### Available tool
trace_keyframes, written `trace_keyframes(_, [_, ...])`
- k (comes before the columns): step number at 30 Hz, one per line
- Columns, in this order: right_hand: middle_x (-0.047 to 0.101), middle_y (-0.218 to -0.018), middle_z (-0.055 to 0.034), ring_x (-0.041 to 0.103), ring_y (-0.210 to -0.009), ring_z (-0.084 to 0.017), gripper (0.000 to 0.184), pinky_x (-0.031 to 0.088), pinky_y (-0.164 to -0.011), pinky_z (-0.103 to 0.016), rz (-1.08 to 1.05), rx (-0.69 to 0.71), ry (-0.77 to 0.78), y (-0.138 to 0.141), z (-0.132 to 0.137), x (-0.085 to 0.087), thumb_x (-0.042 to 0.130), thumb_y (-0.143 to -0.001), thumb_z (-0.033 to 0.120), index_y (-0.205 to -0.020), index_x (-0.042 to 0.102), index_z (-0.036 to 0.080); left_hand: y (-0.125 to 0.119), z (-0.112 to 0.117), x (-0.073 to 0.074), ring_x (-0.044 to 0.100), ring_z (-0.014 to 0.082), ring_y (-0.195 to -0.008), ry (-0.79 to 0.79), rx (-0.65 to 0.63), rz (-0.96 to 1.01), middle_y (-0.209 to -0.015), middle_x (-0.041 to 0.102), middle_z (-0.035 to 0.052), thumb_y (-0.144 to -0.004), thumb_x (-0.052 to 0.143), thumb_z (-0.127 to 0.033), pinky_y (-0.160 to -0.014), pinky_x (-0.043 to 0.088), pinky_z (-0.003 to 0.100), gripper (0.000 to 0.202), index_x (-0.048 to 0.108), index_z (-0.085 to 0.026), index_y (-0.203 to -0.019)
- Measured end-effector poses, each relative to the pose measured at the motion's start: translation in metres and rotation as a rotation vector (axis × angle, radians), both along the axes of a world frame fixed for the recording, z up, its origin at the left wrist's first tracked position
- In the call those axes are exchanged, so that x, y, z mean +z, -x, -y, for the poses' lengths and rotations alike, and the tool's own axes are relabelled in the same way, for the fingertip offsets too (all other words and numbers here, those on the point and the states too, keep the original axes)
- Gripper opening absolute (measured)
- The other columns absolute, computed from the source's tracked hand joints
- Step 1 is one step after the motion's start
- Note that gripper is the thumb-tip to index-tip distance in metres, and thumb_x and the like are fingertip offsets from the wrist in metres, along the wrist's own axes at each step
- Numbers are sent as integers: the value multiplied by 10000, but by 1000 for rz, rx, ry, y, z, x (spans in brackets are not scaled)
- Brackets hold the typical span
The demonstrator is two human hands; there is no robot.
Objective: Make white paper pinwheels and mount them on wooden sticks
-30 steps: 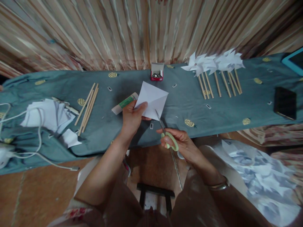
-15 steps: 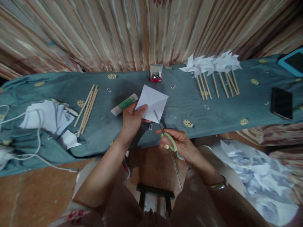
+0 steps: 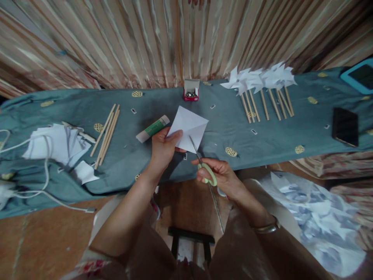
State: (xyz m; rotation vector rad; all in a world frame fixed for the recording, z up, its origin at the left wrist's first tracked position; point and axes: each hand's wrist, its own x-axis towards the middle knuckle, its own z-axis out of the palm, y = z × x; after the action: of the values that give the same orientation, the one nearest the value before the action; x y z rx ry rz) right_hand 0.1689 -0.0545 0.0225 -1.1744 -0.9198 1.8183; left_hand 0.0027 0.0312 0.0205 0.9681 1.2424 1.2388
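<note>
A white square of paper with diagonal creases is pinched at its left corner by my left hand, thumb on top and fingers beneath. My right hand grips a pair of scissors with pale green handles. Their blades lie at the paper's lower corner, the tip pointing toward its middle. A green and white glue stick rests just left of my left hand. Beyond the paper stands a small open red box holding shiny metal pieces.
White paper pinwheels on wooden sticks lie at the back right, near a dark phone and a blue-framed device. Leftward are loose wooden sticks, stacked paper and a white cable. A clear bag of pinwheels sits below right.
The paper has shifted very slightly to the right and down in my left hand's grip. The scissors keep almost the same place on it.
</note>
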Motion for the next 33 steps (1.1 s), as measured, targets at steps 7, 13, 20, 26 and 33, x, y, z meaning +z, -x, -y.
trace_keyframes(7, [610, -572, 76, 533, -493, -47, 432, 406, -487, -187, -19, -22, 21, 1, -1, 0, 866, -635, 483, -943, 736, 209, 0, 1, 0, 609, 160, -592, 8, 2, -1, -751, 676, 41, -658, 739, -384, -413, 545, 253, 347, 702, -115, -874])
trace_keyframes(13, [640, -590, 65, 548, -505, -55, 418, 421, -496, -194, -6, -15, 4, 1, -1, 1, 853, -656, 475, -957, 729, 212, -1, 1, 0, 621, 167, -621, 15, -16, -17, -803, 688, 51, -667, 734, -405, -426, 551, 260, 367, 700, -119, -894])
trace_keyframes(20, [617, -584, 68, 549, -511, -57, 417, 422, -505, -199, 3, -21, -3, 0, -1, 1, 855, -653, 477, -943, 728, 206, -3, 0, 0, 606, 154, -595, 12, 1, -5, -749, 671, 30, -653, 743, -382, -416, 544, 247, 329, 702, -138, -869])
trace_keyframes(26, [616, -584, 61, 553, -510, -68, 404, 434, -502, -208, 31, -1, -19, -1, -1, -1, 837, -681, 473, -962, 725, 205, -3, 1, 1, 608, 160, -597, 28, 6, -5, -731, 666, 29, -649, 747, -378, -416, 544, 254, 320, 702, -141, -860])
trace_keyframes(33, [630, -573, 57, 547, -496, -73, 393, 431, -492, -216, 32, -10, -39, 1, -1, -1, 834, -679, 490, -942, 729, 218, -4, 1, 1, 600, 159, -600, 39, 15, 29, -729, 661, 29, -643, 764, -384, -422, 540, 260, 305, 703, -159, -840])
